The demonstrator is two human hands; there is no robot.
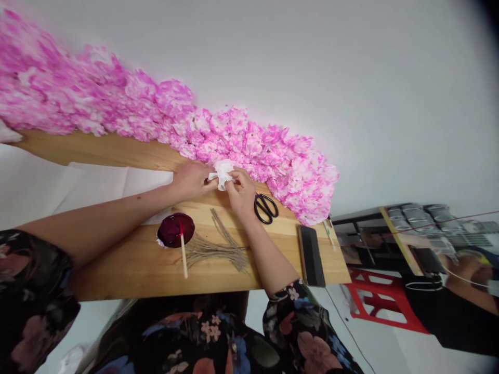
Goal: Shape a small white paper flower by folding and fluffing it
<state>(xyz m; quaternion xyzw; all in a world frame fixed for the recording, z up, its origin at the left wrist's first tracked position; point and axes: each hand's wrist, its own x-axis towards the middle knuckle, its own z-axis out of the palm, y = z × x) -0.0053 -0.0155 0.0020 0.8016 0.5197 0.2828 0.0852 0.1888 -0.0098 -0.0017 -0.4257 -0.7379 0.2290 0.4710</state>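
Both my hands meet over a wooden board (128, 265). My left hand (192, 179) and my right hand (240, 191) pinch a small crumpled white paper flower (223, 172) between the fingertips, just in front of a long row of pink and white paper flowers (218, 137) lying along the board's far edge. Black scissors (265, 208) lie right beside my right hand.
A dark red dish of dye (175, 229) with a stick brush (183, 253) sits near me, next to a bundle of twine stems (218, 250). A black phone (311, 255) lies at the board's right end. Another person's arm (463, 270) and a red stool (384, 304) are at right.
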